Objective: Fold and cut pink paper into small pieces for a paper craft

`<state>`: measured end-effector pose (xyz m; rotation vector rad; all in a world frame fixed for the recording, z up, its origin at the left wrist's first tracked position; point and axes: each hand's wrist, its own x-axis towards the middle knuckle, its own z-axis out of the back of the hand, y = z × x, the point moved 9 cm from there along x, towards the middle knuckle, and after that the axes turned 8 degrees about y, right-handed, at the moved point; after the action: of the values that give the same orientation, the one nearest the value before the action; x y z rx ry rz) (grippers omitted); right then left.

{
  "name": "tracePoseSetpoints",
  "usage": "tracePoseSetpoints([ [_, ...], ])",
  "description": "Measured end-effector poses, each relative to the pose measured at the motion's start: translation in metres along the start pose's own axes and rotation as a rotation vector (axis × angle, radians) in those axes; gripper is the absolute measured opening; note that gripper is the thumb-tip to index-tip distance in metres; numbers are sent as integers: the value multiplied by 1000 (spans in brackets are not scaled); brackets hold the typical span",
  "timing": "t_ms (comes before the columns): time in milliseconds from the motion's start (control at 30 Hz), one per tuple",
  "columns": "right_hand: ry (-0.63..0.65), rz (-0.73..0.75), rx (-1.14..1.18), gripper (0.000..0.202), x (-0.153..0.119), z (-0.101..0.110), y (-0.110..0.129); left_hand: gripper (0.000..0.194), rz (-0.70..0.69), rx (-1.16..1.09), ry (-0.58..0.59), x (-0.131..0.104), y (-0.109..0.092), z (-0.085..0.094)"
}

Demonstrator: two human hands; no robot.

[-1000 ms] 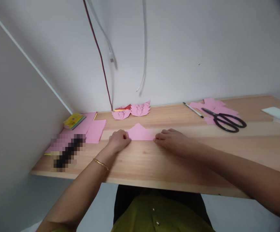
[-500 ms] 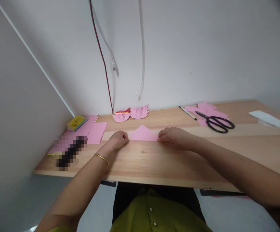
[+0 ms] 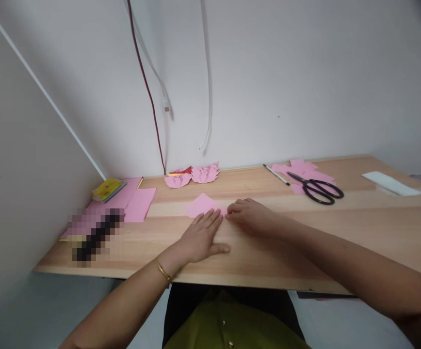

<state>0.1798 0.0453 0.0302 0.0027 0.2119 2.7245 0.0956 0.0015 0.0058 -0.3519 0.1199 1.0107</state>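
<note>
A pink sheet of paper (image 3: pixel 200 205), folded to a peak at its far side, lies flat on the wooden table (image 3: pixel 268 261). Across its near edge rests my left hand (image 3: pixel 203 237), palm down, fingers stretched out and thumb apart; the fingers cover part of the paper. My right hand (image 3: pixel 249 216) has its fingers curled at the paper's right corner and pinches or presses it there. That corner is partly hidden by the fingertips.
Behind the paper stand folded pink paper pieces (image 3: pixel 205 174). Black-handled scissors (image 3: pixel 319 189) lie on pink scraps (image 3: pixel 305 166) at the right, beside a pen (image 3: pixel 276 175) and a white strip (image 3: pixel 392 183). Pink sheets (image 3: pixel 141 204) and a yellow packet (image 3: pixel 107 189) are at the left. Cables hang along the wall.
My left hand has left the paper's left corner, opened and moved right onto its near edge. My right hand stays at the right corner. The view has shifted slightly.
</note>
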Motion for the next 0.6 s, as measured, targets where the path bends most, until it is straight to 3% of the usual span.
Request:
tracePoseSetpoints([
  [167,17,-21,-30,28,0,3,2,93,43,26,86,-15,24,-2],
  [367,25,-19,-29,28,-1,3,3,90,117,39,38,-34,49,1],
  [500,28,-20,20,28,0,8,5,74,130,-103,-62,-37,65,13],
  [600,58,-24,86,28,3,13,4,55,242,-283,-237,-34,92,37],
])
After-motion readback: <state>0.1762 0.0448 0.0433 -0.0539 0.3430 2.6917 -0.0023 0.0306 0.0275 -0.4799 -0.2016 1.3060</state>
